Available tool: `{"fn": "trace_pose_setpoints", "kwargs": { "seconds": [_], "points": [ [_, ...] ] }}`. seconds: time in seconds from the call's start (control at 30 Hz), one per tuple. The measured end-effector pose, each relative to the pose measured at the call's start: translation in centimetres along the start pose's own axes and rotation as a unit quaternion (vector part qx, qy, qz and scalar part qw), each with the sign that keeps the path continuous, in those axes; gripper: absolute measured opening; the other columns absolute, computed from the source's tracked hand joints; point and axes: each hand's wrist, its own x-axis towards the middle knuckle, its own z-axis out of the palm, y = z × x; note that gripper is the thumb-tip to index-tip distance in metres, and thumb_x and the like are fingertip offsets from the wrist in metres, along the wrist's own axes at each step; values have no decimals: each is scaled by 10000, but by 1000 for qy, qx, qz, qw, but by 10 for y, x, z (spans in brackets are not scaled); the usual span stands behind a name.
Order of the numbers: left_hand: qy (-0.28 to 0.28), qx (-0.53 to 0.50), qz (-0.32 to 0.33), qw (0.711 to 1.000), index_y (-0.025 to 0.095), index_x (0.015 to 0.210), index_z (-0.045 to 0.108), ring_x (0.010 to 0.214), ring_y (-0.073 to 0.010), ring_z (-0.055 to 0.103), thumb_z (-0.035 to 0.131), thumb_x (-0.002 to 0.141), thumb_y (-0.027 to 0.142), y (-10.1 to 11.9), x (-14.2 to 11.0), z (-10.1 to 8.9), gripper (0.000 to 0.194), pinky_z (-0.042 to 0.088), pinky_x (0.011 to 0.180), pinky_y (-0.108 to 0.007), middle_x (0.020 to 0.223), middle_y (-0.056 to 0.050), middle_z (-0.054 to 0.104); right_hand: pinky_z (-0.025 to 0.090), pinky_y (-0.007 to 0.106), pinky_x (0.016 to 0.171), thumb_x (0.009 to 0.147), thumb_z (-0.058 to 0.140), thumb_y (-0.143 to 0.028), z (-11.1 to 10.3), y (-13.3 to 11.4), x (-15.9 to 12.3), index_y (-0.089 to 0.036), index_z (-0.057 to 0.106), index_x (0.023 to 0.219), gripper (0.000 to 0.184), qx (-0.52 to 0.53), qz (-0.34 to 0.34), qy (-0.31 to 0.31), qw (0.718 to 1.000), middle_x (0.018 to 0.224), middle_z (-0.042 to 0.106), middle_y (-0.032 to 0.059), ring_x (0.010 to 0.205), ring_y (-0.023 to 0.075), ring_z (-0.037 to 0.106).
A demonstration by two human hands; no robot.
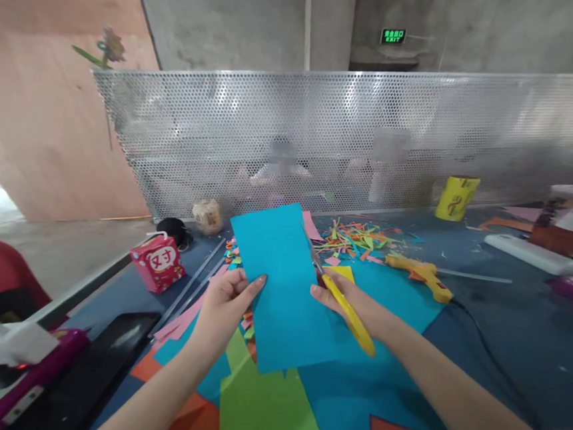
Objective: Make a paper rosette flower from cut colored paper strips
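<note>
My left hand (231, 304) pinches the left edge of a blue sheet of paper (282, 261), thumb on top. The sheet is held up above the table, tilted toward me. In my right hand (347, 297) is a pair of scissors (351, 314) with yellow handles. Its blades lie along the sheet's right edge and point away from me. Whether they bite into the paper I cannot tell. Under the sheet lie larger blue paper (351, 388), a green sheet (264, 410) and orange pieces (192, 424).
Thin colored paper scraps (359, 238) pile up behind the sheet. A yellow glue gun (424, 274) with a black cord lies right. At left are a red drink carton (158, 262), a black phone (103, 359) and a purple power strip (31, 380). A perforated metal screen (213, 135) borders the back.
</note>
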Motion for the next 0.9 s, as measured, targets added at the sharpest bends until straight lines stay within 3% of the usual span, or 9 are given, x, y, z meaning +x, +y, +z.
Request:
{"fn": "trace_pose_setpoints", "kwargs": {
  "seconds": [0.17, 0.3, 0.53, 0.73, 0.9],
  "points": [
    [-2, -17, -17, 1000, 164, 796, 576, 439, -86, 461, 652, 619, 432, -1, -1, 3, 330, 384, 425, -196, 464, 66, 441, 316, 238, 508, 742, 418, -574, 1, 2, 1, -198, 383, 697, 380, 11, -16, -14, 1000, 626, 361, -35, 550, 101, 346],
    [-1, -6, -2, 1000, 163, 797, 579, 399, -57, 403, 644, 641, 412, 0, -3, 5, 301, 341, 392, -174, 468, 72, 435, 333, 244, 559, 748, 409, -562, 2, 2, 2, -194, 406, 700, 371, 10, -32, -3, 999, 656, 408, -27, 583, 109, 372],
    [-33, -36, -5, 999, 163, 814, 561, 399, -75, 471, 646, 653, 365, 5, -9, 11, 272, 403, 406, -197, 507, 55, 539, 391, 277, 641, 716, 403, -599, 1, -5, -1, -204, 445, 711, 398, -2, -7, 16, 1000, 734, 517, 20, 690, 177, 478],
    [-54, -33, -5, 998, 180, 852, 537, 352, -106, 489, 619, 675, 395, 2, -9, 10, 291, 396, 379, -229, 448, 73, 507, 407, 328, 690, 709, 411, -583, 2, -7, -2, -203, 459, 748, 385, 2, 9, 32, 999, 779, 549, 39, 726, 205, 510],
    [-35, -2, 0, 999, 189, 946, 518, 340, -103, 482, 612, 683, 404, -1, -8, 9, 353, 371, 370, -214, 409, 102, 428, 414, 337, 638, 651, 417, -633, 3, -1, 1, -193, 475, 731, 451, -20, 38, 53, 998, 706, 515, 34, 707, 216, 508]
  ]
}}
